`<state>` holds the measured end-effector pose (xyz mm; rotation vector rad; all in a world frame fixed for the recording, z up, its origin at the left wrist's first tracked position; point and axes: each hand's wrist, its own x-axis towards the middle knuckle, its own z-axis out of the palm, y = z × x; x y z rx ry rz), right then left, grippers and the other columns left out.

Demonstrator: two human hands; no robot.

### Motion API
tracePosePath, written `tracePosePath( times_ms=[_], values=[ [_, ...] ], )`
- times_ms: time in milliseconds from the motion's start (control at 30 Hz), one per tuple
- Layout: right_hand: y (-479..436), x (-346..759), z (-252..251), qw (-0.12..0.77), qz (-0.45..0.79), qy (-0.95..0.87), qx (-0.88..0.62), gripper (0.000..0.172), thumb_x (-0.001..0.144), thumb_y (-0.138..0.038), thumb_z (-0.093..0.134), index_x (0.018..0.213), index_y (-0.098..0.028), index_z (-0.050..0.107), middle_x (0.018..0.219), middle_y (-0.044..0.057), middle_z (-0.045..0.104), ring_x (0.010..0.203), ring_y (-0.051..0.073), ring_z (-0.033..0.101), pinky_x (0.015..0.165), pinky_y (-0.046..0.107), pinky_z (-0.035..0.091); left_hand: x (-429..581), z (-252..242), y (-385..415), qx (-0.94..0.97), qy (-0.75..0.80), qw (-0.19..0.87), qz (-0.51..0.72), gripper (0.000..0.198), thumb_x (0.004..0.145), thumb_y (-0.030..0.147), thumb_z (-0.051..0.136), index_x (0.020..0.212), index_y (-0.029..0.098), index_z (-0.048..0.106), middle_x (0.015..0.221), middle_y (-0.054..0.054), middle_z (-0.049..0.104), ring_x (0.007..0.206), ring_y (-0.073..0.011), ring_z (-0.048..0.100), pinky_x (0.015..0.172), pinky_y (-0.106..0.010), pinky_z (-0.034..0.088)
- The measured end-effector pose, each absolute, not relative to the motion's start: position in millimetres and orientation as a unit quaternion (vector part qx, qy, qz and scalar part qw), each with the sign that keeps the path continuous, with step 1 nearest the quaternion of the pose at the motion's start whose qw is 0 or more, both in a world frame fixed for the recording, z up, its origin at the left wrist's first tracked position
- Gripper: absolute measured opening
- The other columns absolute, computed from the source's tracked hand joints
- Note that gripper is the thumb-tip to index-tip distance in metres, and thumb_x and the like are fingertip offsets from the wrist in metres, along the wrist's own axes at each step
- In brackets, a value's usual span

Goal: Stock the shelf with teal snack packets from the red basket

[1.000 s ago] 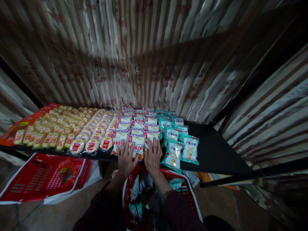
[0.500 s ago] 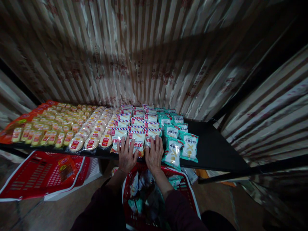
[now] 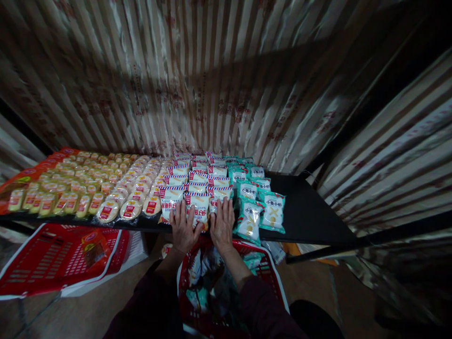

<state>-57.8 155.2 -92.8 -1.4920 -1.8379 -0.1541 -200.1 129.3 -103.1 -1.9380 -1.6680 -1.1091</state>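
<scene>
My left hand (image 3: 184, 229) lies with fingers apart against the front of the white snack packets with red-and-blue striped tops. Its fingertips touch a front packet (image 3: 171, 202) and the middle front packet (image 3: 197, 206). Beside it my right hand (image 3: 222, 226) rests, fingers stretched out, on the right front packet (image 3: 219, 194) of the same kind. Several rows of these packets run back across the black shelf (image 3: 310, 214). To the right of my right hand lie teal-and-white snack packets (image 3: 249, 219) in two columns.
Round wrapped biscuits (image 3: 130, 209) and small yellow wrapped cakes (image 3: 67, 202) fill the shelf's left, with orange packs (image 3: 17, 181) at the end. Below me stands a red basket (image 3: 278, 278) holding loose packets; another red basket (image 3: 42, 263) is at left. Striped sheeting (image 3: 219, 70) hangs behind.
The whole view has shifted slightly, so the shelf appears a little further left. Both hands stay on the striped packets in nearly the same pose.
</scene>
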Motion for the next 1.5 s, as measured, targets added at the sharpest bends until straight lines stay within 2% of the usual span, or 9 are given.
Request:
tracePosePath(
  times_ms=[233,567,733,867,1000,1100,1333,1500],
  values=[
    [146.1,-54.6,-91.2,0.395,-0.08,-0.734,-0.547,0.059,0.097,-0.022,0.034,0.151,-0.018,0.013,0.157,0.014,0.019,0.146,0.026,0.01,0.112,0.052,0.026,-197.0,-94.7,122.0,-0.685,-0.574,0.189,-0.407,0.053,0.086,0.044,0.053,0.129,0.015,0.055,0.146,-0.017,0.041,0.144,-0.0311,0.02,0.115,-0.053,0.016],
    [128.5,-50.7,-89.1,0.403,-0.063,-0.749,-0.522,0.057,0.095,-0.02,0.037,0.15,-0.019,0.019,0.157,0.013,0.02,0.146,0.028,0.013,0.111,0.053,0.029,-192.5,-93.2,127.1,-0.684,-0.583,0.216,-0.382,0.05,0.084,0.041,0.059,0.128,0.015,0.056,0.139,-0.017,0.051,0.138,-0.0303,0.033,0.113,-0.051,0.022],
    [130.4,-50.4,-89.5,0.393,-0.064,-0.757,-0.518,0.057,0.095,-0.019,0.037,0.15,-0.019,0.021,0.158,0.012,0.019,0.146,0.029,0.011,0.112,0.054,0.027,-192.7,-87.6,136.1,-0.672,-0.586,0.242,-0.382,0.048,0.086,0.038,0.058,0.129,0.017,0.055,0.139,-0.016,0.05,0.14,-0.0302,0.03,0.112,-0.051,0.025],
    [131.2,-55.3,-87.0,0.388,-0.074,-0.772,-0.499,0.055,0.094,-0.015,0.036,0.148,-0.019,0.025,0.156,0.013,0.025,0.146,0.027,0.013,0.112,0.053,0.027,-191.4,-90.7,139.0,-0.671,-0.604,0.223,-0.368,0.048,0.088,0.037,0.054,0.132,0.018,0.053,0.144,-0.016,0.044,0.142,-0.0303,0.026,0.112,-0.052,0.025],
    [134.6,-66.9,-83.8,0.351,-0.077,-0.799,-0.482,0.048,0.094,-0.014,0.036,0.142,-0.017,0.038,0.152,0.012,0.035,0.146,0.027,0.01,0.112,0.051,0.026,-192.6,-97.8,139.0,-0.679,-0.604,0.209,-0.362,0.049,0.092,0.031,0.043,0.136,0.01,0.047,0.145,-0.019,0.041,0.144,-0.0293,0.021,0.113,-0.052,0.023],
    [138.4,-74.5,-82.6,0.328,-0.084,-0.805,-0.486,0.046,0.095,-0.017,0.037,0.14,-0.015,0.042,0.149,0.012,0.039,0.146,0.026,0.01,0.113,0.05,0.024,-195.6,-101.0,138.2,-0.679,-0.604,0.204,-0.364,0.05,0.093,0.029,0.037,0.138,0.008,0.043,0.146,-0.02,0.04,0.144,-0.0283,0.019,0.114,-0.052,0.023],
    [136.7,-76.7,-79.1,0.32,-0.092,-0.798,-0.502,0.049,0.094,-0.02,0.038,0.143,-0.016,0.037,0.15,0.01,0.039,0.146,0.025,0.013,0.113,0.05,0.02,-204.8,-106.1,132.7,-0.674,-0.615,0.199,-0.356,0.051,0.094,0.029,0.034,0.138,0.006,0.042,0.146,-0.019,0.04,0.145,-0.0265,0.015,0.116,-0.05,0.016],
    [135.4,-83.7,-77.0,0.307,-0.094,-0.811,-0.489,0.047,0.094,-0.023,0.042,0.141,-0.021,0.043,0.152,0.008,0.034,0.146,0.027,0.01,0.114,0.052,0.018,-206.9,-105.4,132.0,-0.673,-0.622,0.201,-0.346,0.049,0.094,0.028,0.036,0.137,0.009,0.045,0.146,-0.017,0.042,0.146,-0.0257,0.014,0.117,-0.049,0.013]
  ],
)
